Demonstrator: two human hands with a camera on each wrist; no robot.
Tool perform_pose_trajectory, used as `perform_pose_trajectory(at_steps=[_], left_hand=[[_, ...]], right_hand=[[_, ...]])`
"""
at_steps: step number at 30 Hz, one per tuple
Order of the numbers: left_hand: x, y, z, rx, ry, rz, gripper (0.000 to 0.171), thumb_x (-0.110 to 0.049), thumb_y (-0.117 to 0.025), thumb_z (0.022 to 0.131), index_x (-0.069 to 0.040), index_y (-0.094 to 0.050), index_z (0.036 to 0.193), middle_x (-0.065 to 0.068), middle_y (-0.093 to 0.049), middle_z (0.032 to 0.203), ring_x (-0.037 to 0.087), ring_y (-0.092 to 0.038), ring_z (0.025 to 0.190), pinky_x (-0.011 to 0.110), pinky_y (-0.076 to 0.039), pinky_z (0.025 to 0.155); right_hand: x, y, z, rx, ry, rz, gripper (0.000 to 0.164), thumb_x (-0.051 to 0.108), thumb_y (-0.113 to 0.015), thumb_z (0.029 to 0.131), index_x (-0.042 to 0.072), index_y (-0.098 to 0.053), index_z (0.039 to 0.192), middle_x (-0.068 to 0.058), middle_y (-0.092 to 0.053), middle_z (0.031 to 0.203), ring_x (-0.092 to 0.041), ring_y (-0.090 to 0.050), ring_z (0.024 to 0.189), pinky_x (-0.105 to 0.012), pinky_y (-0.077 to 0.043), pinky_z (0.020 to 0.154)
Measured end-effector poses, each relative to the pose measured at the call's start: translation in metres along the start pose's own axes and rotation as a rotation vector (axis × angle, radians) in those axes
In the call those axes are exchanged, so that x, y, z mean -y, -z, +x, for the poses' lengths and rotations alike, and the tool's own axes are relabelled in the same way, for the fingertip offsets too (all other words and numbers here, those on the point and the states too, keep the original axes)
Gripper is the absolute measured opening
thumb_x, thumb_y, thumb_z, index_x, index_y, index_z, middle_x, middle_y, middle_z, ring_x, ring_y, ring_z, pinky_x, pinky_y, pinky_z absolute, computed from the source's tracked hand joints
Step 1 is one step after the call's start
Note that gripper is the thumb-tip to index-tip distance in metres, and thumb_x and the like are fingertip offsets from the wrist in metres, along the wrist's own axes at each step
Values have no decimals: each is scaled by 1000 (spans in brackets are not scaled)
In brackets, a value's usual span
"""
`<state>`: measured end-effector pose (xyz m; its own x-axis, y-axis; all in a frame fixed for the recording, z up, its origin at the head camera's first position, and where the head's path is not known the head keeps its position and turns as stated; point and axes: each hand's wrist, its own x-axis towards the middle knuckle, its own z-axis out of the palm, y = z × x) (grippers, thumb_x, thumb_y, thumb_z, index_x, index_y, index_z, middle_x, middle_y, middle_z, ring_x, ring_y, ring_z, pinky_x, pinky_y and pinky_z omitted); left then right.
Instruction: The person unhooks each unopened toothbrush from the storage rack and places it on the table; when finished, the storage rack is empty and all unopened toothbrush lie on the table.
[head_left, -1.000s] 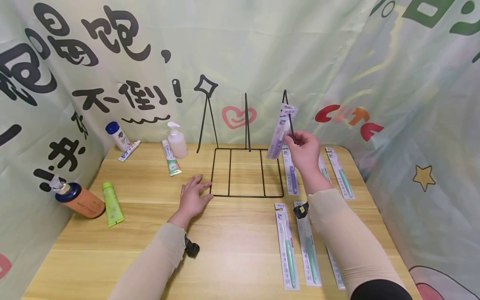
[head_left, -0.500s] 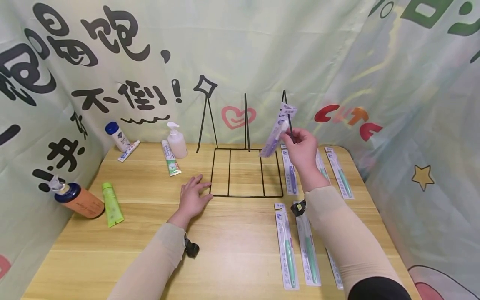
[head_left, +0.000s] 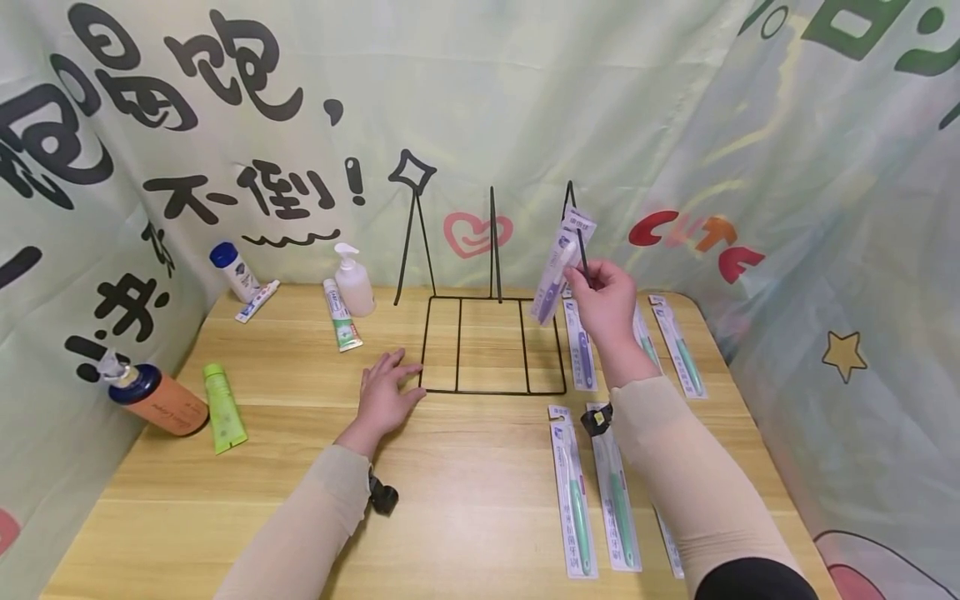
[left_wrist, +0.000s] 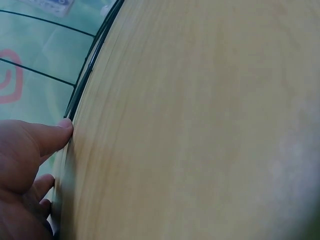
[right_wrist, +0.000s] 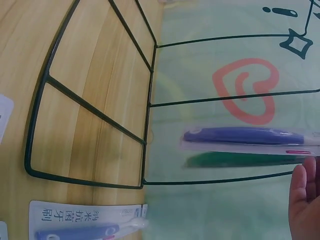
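My left hand (head_left: 386,396) rests on the table with fingers spread, thumb and fingertips at the left corner of the black wire rack (head_left: 491,392). In the left wrist view, the thumb (left_wrist: 55,135) touches the rack's edge. My right hand (head_left: 609,296) is at the rack's right prong and pinches the edge of a packaged purple toothbrush (head_left: 553,287), which hangs tilted there. In the right wrist view, a green-handled toothbrush (right_wrist: 225,160) shows behind the purple one (right_wrist: 245,136). Only part of the right hand (right_wrist: 306,200) shows there, so the grip is partly hidden.
Packaged toothbrushes lie right of the rack, one purple (head_left: 581,346) and several green (head_left: 576,500). At left stand a pump bottle (head_left: 354,283), a toothpaste tube (head_left: 343,317), an orange bottle (head_left: 167,404), a green tube (head_left: 223,408) and a blue-capped bottle (head_left: 238,271). A printed curtain backs the table.
The hanging purple toothbrush pack swung its lower end left, then back right, and its front now faces more toward the head camera. My right hand shifted slightly left; my left hand stayed put.
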<state>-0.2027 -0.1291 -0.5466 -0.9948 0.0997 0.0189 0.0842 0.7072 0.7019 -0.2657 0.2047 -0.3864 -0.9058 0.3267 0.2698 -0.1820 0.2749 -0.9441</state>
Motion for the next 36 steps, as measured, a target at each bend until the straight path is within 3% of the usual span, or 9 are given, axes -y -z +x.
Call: perform_pose_trajectory(at_steps=[6,12,17,23,28,32,36], left_hand=[[1,-1,0,-10,-3,-6,47,-22,-80,95,-6,-69,138,20,-34,169,46,-19,158,69,0,126],[0,-1,0,1,0,2,47,-22,-79,96,-6,-68,139,20,-33,169,45,-19,158,69,0,125],[-2,0,-1,9,4,0,47,-23,-79,97,-6,-68,139,20,-32,170,45,-18,159,68,1,126],[-2,0,-1,6,3,11,47,-22,-79,96,-5,-68,139,20,-33,169,46,-19,158,69,0,126],[-4,2,-1,5,7,-2,47,-21,-79,96,-6,-68,139,19,-34,169,46,-19,158,68,0,126],[-4,2,-1,6,13,0,47,-21,-79,96,-6,-68,139,19,-34,169,46,-19,158,68,0,126],[-5,2,-1,12,15,2,47,-21,-79,96,-6,-68,140,19,-33,170,45,-18,159,68,1,126]], right_hand=[[0,6,0,11,17,2,14,3,-71,100,-11,-69,102,4,-65,80,-8,-58,72,-18,-53,67],[2,15,-3,55,15,33,8,-1,-59,106,-7,-62,103,-2,-61,90,-13,-59,82,-20,-58,77],[6,29,-9,73,60,-20,11,3,-56,108,-7,-59,104,-6,-58,94,-15,-58,84,-22,-57,79],[9,58,-21,57,166,-32,13,-1,-57,107,-13,-59,104,-2,-61,92,-12,-60,81,-16,-56,77],[7,98,-35,1,219,26,9,-10,-57,102,-19,-57,99,7,-64,83,-8,-60,71,-15,-57,69],[1,142,-46,-30,142,-79,7,-8,-58,102,-13,-60,97,10,-64,80,-7,-60,69,-14,-56,65],[-11,186,-56,13,-83,-288,12,8,-56,109,-2,-62,108,10,-62,92,-8,-60,81,-14,-56,69]])
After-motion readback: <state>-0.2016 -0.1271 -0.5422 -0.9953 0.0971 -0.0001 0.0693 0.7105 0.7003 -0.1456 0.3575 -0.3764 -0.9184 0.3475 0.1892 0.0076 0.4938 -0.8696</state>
